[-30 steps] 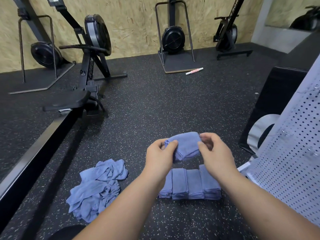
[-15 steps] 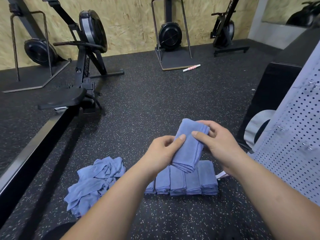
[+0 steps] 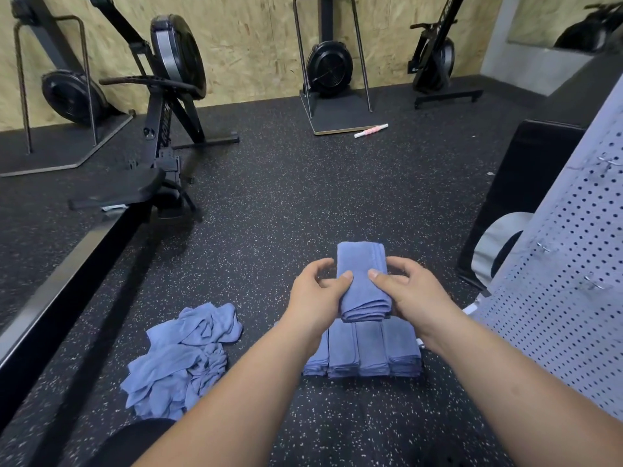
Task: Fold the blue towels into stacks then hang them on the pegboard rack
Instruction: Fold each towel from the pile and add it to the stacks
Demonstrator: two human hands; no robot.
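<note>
**Soft folded towel held at both sides above the finished row**

Head view: both hands hold one folded towel [image 3: 362,281] in the air, a little beyond and above the row of folded towels [image 3: 371,352] that lies on the speckled floor [image 3: 286,214] near the person. The left hand [image 3: 317,294] grips the towel's left edge, with the thumb on the top face and the curled fingers round the side. The right hand [image 3: 411,291] mirrors it on the right edge, thumb on top and fingers curled beside and under. The towel lies as a narrow oblong pointing away from the person, its layered open ends towards the camera.

The cloth looks thin, light and limp. It will likely keep its folds only while it is pinched or resting flat, and the near end, where the layers show, seems the part most apt to fan open. A grip across all the layers at the long sides, as here, suits it. Lifting it by one corner would probably let it unfold. It is not fragile, and its nap should give fair grip.

A loose heap [image 3: 182,358] of unfolded blue towels lies on the floor to the left of the row. The pegboard rack [image 3: 573,298] stands at the right edge, and nothing hangs on the part of it that shows.
</note>
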